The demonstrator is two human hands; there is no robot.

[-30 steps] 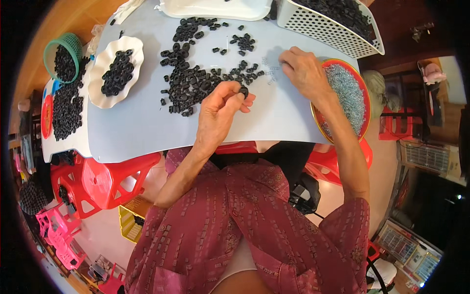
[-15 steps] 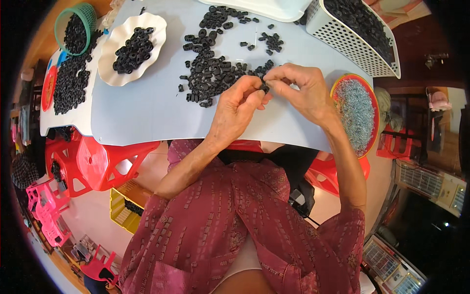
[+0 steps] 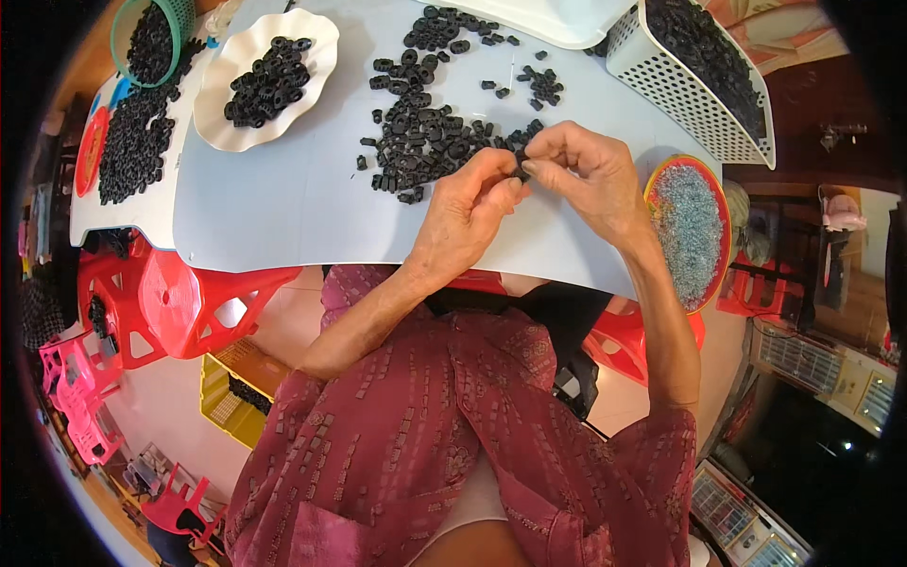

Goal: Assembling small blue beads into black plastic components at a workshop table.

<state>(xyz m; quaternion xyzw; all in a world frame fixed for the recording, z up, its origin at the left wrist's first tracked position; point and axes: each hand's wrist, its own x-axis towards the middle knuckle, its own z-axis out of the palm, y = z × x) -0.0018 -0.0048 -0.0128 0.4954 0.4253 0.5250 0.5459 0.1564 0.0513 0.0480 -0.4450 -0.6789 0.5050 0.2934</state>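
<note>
My left hand (image 3: 465, 215) and my right hand (image 3: 584, 175) meet over the white table (image 3: 283, 208), fingertips pinched together on one small black ring-shaped part (image 3: 521, 173). Just beyond my fingers lies a loose heap of the same black parts (image 3: 420, 132). A red-rimmed dish of tiny silvery pieces (image 3: 692, 231) sits right of my right wrist.
A scalloped white plate of black parts (image 3: 266, 77) stands at the back left, with a green basket (image 3: 151, 38) and another black pile (image 3: 132, 142) beyond it. A white perforated basket of black parts (image 3: 694, 80) is back right. Red stools (image 3: 179, 302) stand under the table.
My right hand came over from the red-rimmed dish to meet my left hand. Both now pinch the small black part together near the heap.
</note>
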